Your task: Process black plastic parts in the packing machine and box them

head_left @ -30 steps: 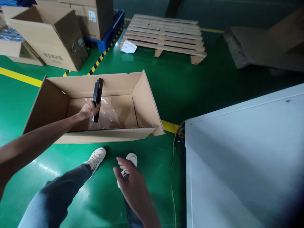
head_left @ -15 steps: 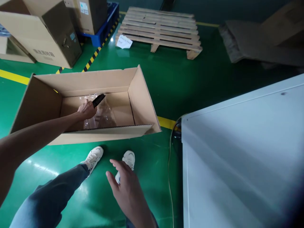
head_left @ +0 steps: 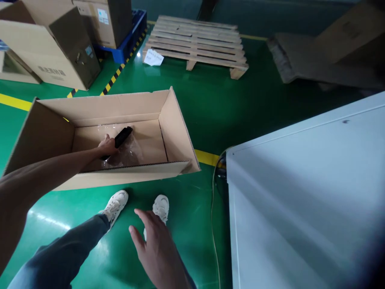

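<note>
Underfoot floor (head_left: 195, 224): glossy green, crossed by a yellow stripe (head_left: 206, 157) and, farther off, by black-and-yellow hazard tape (head_left: 116, 79).
White cabinet (head_left: 300, 192): fills the lower right; a thin cable (head_left: 212, 208) runs along the floor just beside its left edge.
Wooden pallet (head_left: 195, 44): slatted, on the floor beyond the work, with a handwritten paper (head_left: 153, 58) at its left corner.
Open carton (head_left: 135, 175): long, brown, topless, on the floor in front of the person's feet, its walls upright.
Standing carton (head_left: 39, 52): upper left, printed on the side facing the camera, near a blue pallet (head_left: 122, 52) that bears another box (head_left: 104, 24).
White shoes (head_left: 116, 204): planted apart, near the close wall of the open carton.
Plastic sheet (head_left: 134, 153): clear and crumpled, spread on the open carton's bottom.
Right hand (head_left: 156, 245): free, held above the floor, thumb spread away from loosely curved fingers.
Left hand (head_left: 107, 145): down inside the open carton, grasping the black object (head_left: 122, 137).
Black object: slim, slanting, inside the open carton over the plastic sheet; whether it rests there, I cannot tell.
</note>
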`<move>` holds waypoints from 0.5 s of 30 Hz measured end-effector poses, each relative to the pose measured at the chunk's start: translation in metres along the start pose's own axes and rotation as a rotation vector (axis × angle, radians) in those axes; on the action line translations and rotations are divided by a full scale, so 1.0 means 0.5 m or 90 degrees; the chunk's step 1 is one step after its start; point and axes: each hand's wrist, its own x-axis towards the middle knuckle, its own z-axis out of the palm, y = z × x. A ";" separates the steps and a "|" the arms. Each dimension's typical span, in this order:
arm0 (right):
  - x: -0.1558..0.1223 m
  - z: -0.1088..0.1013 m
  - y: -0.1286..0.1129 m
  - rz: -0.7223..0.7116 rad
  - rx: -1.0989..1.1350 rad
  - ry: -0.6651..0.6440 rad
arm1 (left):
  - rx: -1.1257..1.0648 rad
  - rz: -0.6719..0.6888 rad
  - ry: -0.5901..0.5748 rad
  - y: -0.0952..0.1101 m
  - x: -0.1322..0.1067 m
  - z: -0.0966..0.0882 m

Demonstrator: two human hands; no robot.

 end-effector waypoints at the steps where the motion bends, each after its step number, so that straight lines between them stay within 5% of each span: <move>1: 0.000 0.001 0.001 -0.003 -0.005 0.005 | -0.026 0.010 0.006 -0.003 0.000 0.001; 11: 0.006 -0.007 -0.006 0.020 -0.018 -0.023 | -0.155 -0.001 0.068 -0.004 0.001 -0.047; 15: 0.004 -0.007 -0.008 0.020 -0.023 -0.023 | -0.276 -0.020 0.041 -0.012 -0.008 -0.036</move>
